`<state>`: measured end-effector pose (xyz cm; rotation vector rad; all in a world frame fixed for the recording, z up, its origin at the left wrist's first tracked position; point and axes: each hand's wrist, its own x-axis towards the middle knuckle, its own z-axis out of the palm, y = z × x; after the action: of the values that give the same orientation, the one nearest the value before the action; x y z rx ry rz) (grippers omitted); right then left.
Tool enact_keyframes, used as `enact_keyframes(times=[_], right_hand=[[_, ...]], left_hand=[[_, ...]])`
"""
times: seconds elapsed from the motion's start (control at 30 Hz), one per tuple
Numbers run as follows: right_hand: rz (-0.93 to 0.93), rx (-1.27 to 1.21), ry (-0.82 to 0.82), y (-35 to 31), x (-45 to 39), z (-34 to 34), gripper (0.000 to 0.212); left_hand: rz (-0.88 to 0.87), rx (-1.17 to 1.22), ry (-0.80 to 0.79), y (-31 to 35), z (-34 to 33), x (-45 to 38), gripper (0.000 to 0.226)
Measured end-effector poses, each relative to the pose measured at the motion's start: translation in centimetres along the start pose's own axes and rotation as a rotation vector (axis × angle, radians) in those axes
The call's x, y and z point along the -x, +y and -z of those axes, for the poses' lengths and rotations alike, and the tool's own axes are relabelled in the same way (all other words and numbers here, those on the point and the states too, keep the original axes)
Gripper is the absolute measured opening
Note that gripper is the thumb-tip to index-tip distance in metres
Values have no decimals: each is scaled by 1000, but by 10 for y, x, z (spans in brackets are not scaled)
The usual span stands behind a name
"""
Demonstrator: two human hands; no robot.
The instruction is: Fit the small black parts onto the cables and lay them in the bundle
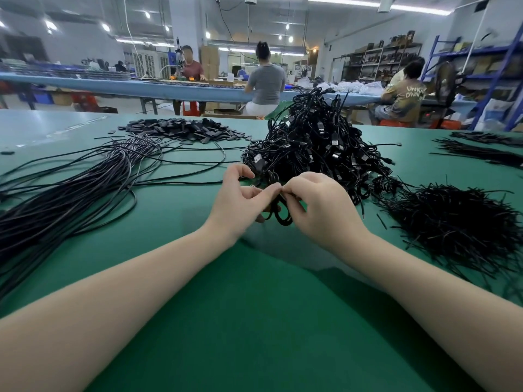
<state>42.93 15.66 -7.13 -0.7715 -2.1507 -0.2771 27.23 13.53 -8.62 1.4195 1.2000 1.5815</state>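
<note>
Pinching a coiled cable at frame centre, both hands meet just above the green surface. Left hand has thumb and forefinger closed together at the cable end, other fingers loosely curled. Right hand pinches the same spot from the other side, fingers curled round the cable loops. Fingertips touch each other; the small black part between them is too hidden to confirm.

Cable pile sits right behind the hands, tall and tangled, connectors showing. Black parts lie in a flat heap upper left of centre, well apart from the hands. Finished-looking bundle of straight cables fans out across the left of the frame. Short black ties form a bushy heap at right, more strips far right upper edge.

Step in hand, judged: seating a part on the cable end, or undoing the coil first; cannot tell which. To do it well: hold the cable end steady with one hand close to the tip, push the part on straight with the other, keep the coil loops clear of the pile so nothing snags. Then straighten the cable and lay it parallel with the bundle at left, ends aligned. Risk: loops catching the pile behind and dragging other cables out.
</note>
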Motion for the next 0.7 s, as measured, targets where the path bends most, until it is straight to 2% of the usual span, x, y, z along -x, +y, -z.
enact_keyframes(times=[0.1, 0.2, 0.33, 0.4, 0.47, 0.6, 0.63, 0.7], right_hand=[[130, 147, 23, 1, 2, 3, 7], [193, 146, 59, 3, 3, 3, 3], [43, -25, 96, 4, 5, 1, 8], [-22, -93, 97, 5, 6, -1, 8], [-40, -131, 92, 6, 7, -3, 7], [-58, -138, 96, 5, 6, -9, 7], [-64, -135, 109, 4, 5, -10, 10], [-66, -125, 139, 3, 4, -11, 11]], left_hand=[[126, 133, -107, 4, 4, 0, 22], [226, 210, -186, 7, 7, -2, 11], [234, 232, -291, 4, 9, -5, 35], [133, 137, -272, -1, 7, -5, 48], [-30, -44, -224, -4, 5, -4, 48], [-240, -240, -112, -7, 7, -5, 15], [-263, -270, -115, -8, 6, -5, 7], [-244, -296, -75, -7, 5, -4, 5]])
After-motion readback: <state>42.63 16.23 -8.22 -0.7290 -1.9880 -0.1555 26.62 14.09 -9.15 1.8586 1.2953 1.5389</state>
